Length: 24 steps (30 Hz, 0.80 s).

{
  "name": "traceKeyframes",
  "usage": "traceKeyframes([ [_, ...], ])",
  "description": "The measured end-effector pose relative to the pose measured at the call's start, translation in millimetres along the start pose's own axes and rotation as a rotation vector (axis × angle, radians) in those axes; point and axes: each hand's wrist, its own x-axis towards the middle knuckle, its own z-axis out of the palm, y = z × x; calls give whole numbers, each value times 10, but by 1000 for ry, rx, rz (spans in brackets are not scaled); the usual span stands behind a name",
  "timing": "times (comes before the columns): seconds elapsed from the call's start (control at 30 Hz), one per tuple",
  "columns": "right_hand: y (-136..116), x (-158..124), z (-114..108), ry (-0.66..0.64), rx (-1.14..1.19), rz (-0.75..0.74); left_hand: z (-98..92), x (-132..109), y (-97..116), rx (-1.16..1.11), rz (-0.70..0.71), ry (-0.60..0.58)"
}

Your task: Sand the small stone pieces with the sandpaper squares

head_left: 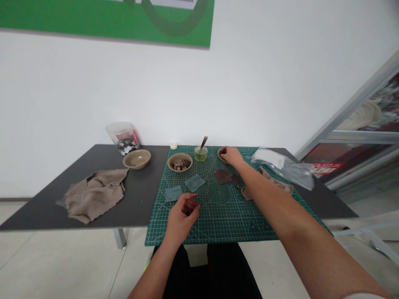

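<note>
While the person's right hand [233, 156] reaches to the far side of the gridded green cutting mat [230, 226], its fingers bend down into a small brown round bowl [219, 156]; whether they pinch anything in there I cannot tell. The left hand [182, 215] is well apart from it, over the mat's near part, thumb and fingers curled toward each other around something dark, too shadowed to make out for certain.

Small, mottled brown chunks [181, 165] lie in a wider tan bowl [170, 163], left of a squat clear glass jar [201, 155] of yellowish liquid. They look hard and rough, so I judge them light, not slippery when dry, and best taken between thumb and forefinger across two opposite faces. Oily fingers would make them slide.

Two thin blue-grey squares [195, 182] lie flat just beyond the left hand, and a dark brown square [222, 176] lies nearer the right forearm. All probably weigh little and bend with some springiness; a corner or edge is the place to lift them. Both bowls look rigid and perhaps brittle, so steadying them by the rim seems safest.
</note>
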Motion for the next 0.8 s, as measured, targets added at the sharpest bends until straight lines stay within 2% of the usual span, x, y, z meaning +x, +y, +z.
traceKeyframes([
  [0.33, 95, 89, 14, -13, 0, 12, -6, 6, 31, -9, -27, -12],
  [0.8, 103, 111, 85, 30, 99, 98, -3, -10, 8, -14, -8, -24],
])
